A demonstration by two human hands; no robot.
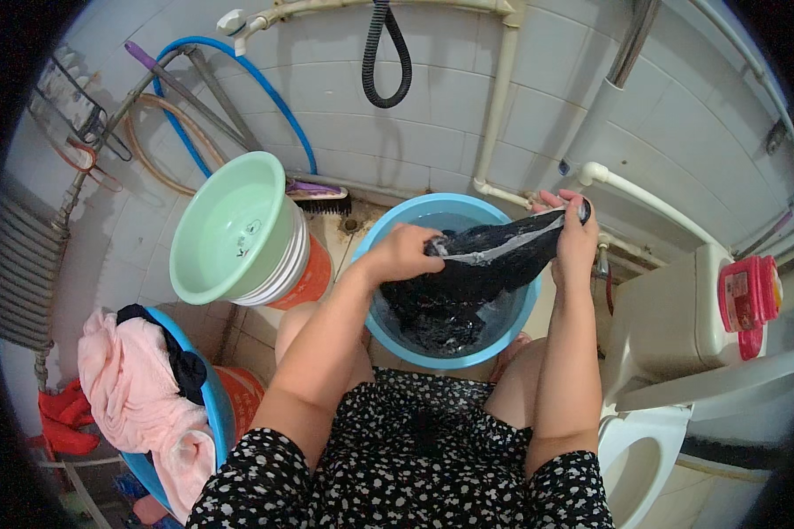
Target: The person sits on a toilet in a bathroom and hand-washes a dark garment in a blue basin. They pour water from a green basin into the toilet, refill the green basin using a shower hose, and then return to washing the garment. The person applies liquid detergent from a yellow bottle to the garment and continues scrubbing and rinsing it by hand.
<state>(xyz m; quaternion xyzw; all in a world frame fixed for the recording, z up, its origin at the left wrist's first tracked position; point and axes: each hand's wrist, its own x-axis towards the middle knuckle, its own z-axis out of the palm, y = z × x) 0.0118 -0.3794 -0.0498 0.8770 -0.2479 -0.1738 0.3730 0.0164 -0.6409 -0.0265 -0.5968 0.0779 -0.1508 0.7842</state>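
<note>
A wet black garment [476, 273] is stretched between my two hands over a round blue basin [377, 332]. My left hand [403, 253] is closed on one end of its edge, where a pale grey band or soapy strip runs along the cloth. My right hand [575, 231] grips the other end, higher and to the right, with the thumb on top and some fingers raised behind. The garment's lower part hangs into the water [503, 310]. What kind of garment it is, I cannot tell.
Left of the basin, a light green basin [212, 238] tilts on a white and orange bucket [304, 273]. Pink clothing [132, 370] heaps in a blue tub [218, 414] at lower left. A scrubbing brush [322, 196] lies by the wall. At right stands a toilet [670, 326].
</note>
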